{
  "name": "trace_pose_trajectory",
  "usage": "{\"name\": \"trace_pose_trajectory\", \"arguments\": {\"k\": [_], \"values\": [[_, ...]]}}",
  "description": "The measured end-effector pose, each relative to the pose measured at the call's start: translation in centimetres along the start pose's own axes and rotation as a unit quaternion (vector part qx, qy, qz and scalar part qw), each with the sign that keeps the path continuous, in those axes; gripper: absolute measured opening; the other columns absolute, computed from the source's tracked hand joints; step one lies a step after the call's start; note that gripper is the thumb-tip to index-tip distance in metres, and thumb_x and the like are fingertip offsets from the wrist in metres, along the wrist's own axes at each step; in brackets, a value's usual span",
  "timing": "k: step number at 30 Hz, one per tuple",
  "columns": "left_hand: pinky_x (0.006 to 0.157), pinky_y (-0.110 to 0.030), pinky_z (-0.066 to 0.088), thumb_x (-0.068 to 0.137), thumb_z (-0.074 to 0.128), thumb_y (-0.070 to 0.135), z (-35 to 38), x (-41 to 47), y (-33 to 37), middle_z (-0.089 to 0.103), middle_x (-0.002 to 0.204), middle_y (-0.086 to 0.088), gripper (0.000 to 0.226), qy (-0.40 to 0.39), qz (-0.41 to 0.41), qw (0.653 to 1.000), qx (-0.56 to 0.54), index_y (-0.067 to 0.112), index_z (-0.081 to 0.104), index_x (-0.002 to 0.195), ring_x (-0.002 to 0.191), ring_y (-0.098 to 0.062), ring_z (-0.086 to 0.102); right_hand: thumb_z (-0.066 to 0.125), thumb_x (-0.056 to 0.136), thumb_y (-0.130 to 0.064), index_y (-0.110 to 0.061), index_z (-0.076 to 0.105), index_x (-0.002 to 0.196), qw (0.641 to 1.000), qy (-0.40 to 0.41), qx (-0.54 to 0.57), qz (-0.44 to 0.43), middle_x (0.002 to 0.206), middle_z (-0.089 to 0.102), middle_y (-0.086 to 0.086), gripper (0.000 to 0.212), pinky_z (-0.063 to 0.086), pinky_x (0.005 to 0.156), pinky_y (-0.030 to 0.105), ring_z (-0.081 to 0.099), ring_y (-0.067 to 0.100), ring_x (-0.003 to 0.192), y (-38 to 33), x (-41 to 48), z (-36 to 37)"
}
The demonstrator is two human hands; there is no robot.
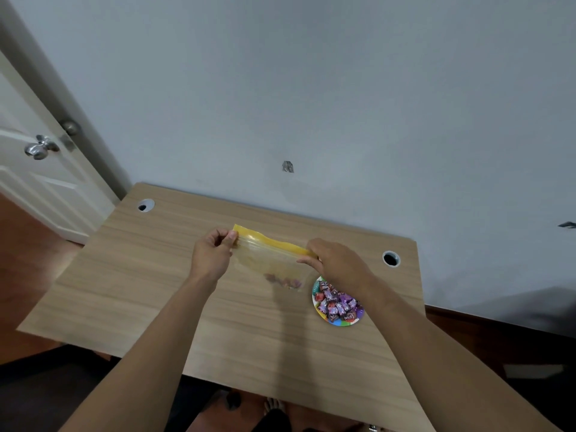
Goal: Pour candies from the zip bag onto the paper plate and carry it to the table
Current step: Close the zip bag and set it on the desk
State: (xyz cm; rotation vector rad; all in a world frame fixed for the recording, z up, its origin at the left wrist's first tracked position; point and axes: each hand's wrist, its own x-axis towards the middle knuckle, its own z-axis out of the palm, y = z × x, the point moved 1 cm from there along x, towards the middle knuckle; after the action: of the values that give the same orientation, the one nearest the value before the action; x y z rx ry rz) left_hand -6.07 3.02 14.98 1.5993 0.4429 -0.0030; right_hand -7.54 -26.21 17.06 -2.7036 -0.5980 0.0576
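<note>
A clear zip bag [268,260] with a yellow zip strip hangs above the wooden table [156,291], held at both top corners. My left hand [212,254] pinches its left end and my right hand [336,263] pinches its right end. A few candies [285,280] lie blurred in the bag's bottom. A colourful paper plate [344,321] sits on the table just below my right wrist, heaped with purple and red wrapped candies [336,302]. My right forearm hides the plate's right edge.
The table stands against a pale wall, with a cable hole at the back left [146,206] and another at the back right [391,259]. A white door with a metal knob [40,148] is at the left. Feet show under the near table edge.
</note>
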Motion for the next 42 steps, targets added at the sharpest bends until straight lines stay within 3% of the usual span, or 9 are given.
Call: {"name": "trace_pose_trajectory", "arguments": {"k": [6,11,20,29,34,39,42], "values": [[0.082,-0.040,0.051,0.105,0.066,0.017,-1.2,0.3,-2.5,0.070,0.084,-0.005,0.024,0.011,-0.016,0.999,0.026,0.018,0.071,0.082,0.084,-0.019,0.060,0.056,0.110,-0.042,-0.015,0.054,0.100,0.996,-0.070,0.046,0.039,0.094,0.055,-0.004,0.029,0.042,0.073,0.041,0.052,0.022,0.085,0.2,0.3,2.1],[0.086,-0.041,0.052,0.105,0.067,0.017,-1.9,0.6,-5.5,0.072,0.081,-0.005,0.023,0.020,-0.043,0.997,0.053,0.018,0.072,0.082,0.081,-0.018,0.062,0.057,0.108,-0.045,-0.014,0.060,0.100,0.991,-0.091,0.012,0.095,0.100,0.070,0.002,0.032,0.048,0.074,0.042,0.065,0.030,0.095,0.8,0.8,4.2],[0.082,-0.041,0.054,0.103,0.069,0.017,-2.8,0.3,-10.3,0.075,0.082,-0.011,0.021,0.018,-0.083,0.990,0.117,0.016,0.072,0.082,0.076,-0.020,0.068,0.061,0.107,-0.038,-0.012,0.068,0.106,0.984,-0.141,0.064,0.091,0.108,0.073,0.009,0.027,0.049,0.082,0.043,0.067,0.033,0.103,1.0,-0.3,8.6],[0.089,-0.043,0.058,0.104,0.070,0.019,-1.1,1.2,-11.4,0.077,0.092,-0.010,0.014,-0.002,-0.099,0.994,0.047,0.009,0.078,0.099,0.088,-0.021,0.072,0.064,0.104,-0.024,-0.015,0.073,0.103,0.977,-0.095,0.134,0.139,0.099,0.075,0.007,0.013,0.050,0.078,0.042,0.069,0.031,0.094,2.9,-1.1,11.5],[0.095,-0.047,0.062,0.103,0.069,0.031,-0.3,2.8,-10.5,0.080,0.114,-0.012,0.018,0.027,-0.080,0.995,0.060,0.021,0.077,0.116,0.107,-0.023,0.075,0.064,0.103,-0.018,-0.017,0.077,0.116,0.958,-0.035,0.217,0.182,0.107,0.079,0.000,0.018,0.056,0.090,0.039,0.073,0.022,0.100,4.7,-0.9,11.0],[0.094,-0.051,0.064,0.103,0.060,0.034,0.9,3.8,-10.1,0.080,0.110,-0.001,0.029,0.095,-0.050,0.990,0.092,0.020,0.076,0.123,0.095,-0.019,0.076,0.064,0.106,-0.019,-0.017,0.076,0.124,0.945,-0.027,0.217,0.242,0.116,0.081,-0.003,0.022,0.054,0.095,0.029,0.075,0.018,0.110,8.2,-1.8,9.8],[0.085,-0.048,0.061,0.106,0.057,0.024,2.9,3.5,-10.3,0.078,0.101,-0.001,0.025,0.074,-0.050,0.991,0.097,0.016,0.075,0.122,0.082,-0.019,0.072,0.064,0.104,-0.021,-0.019,0.078,0.123,0.942,-0.020,0.199,0.270,0.120,0.082,-0.001,0.023,0.054,0.096,0.032,0.075,0.022,0.111,10.8,-3.1,9.2]]}}
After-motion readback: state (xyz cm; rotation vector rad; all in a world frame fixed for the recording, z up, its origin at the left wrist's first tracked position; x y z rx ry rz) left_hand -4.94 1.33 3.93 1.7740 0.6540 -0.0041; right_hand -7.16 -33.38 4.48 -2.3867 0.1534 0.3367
